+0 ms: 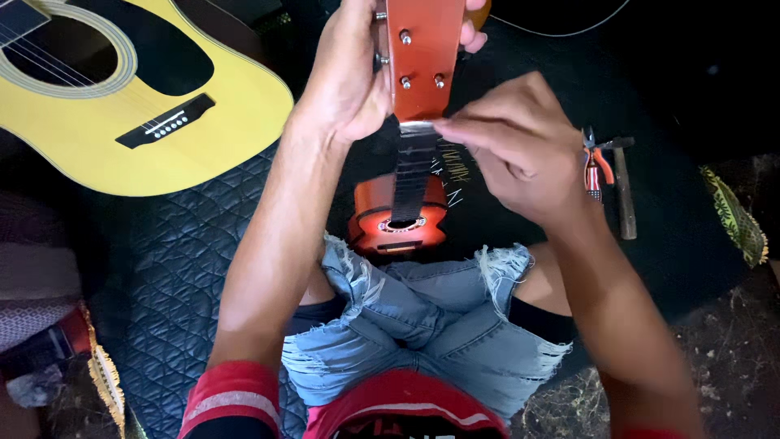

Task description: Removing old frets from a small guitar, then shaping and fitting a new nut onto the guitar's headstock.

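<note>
Orange glossy ukulele (398, 213) — left hand (345, 73) grips headstock (right hand (508, 142) pinches nut).

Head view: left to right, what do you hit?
Yellow acoustic guitar → left hand gripping the orange ukulele at its headstock → right hand at the nut → orange-handled pliers → hammer.

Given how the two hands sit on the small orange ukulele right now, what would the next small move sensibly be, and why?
Probably press or seat the pale strip where headstock meets fretboard. The left hand grips the ukulele by its headstock, steadying it upright, while the right hand pinches at that strip with its fingertips. The pliers and hammer lie untouched beside it, so fingers alone seem enough.
</note>
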